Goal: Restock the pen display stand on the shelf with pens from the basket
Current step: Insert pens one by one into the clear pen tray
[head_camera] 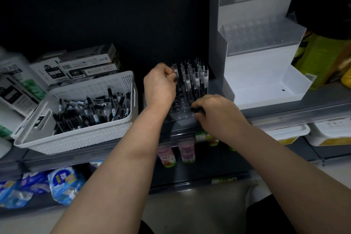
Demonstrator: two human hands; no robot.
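Directly ahead, the left hand (159, 83) pinches one pen (175, 72) upright above the pen display stand (187, 114) on the shelf (284, 118), empty holes (176, 101) just below it, while the right hand (214, 112) (nearer the front row) grips dark pens (197, 110), basket (76, 138) lying leftward.

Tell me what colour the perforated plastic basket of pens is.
White; the perforated plastic basket shows best in the head view.
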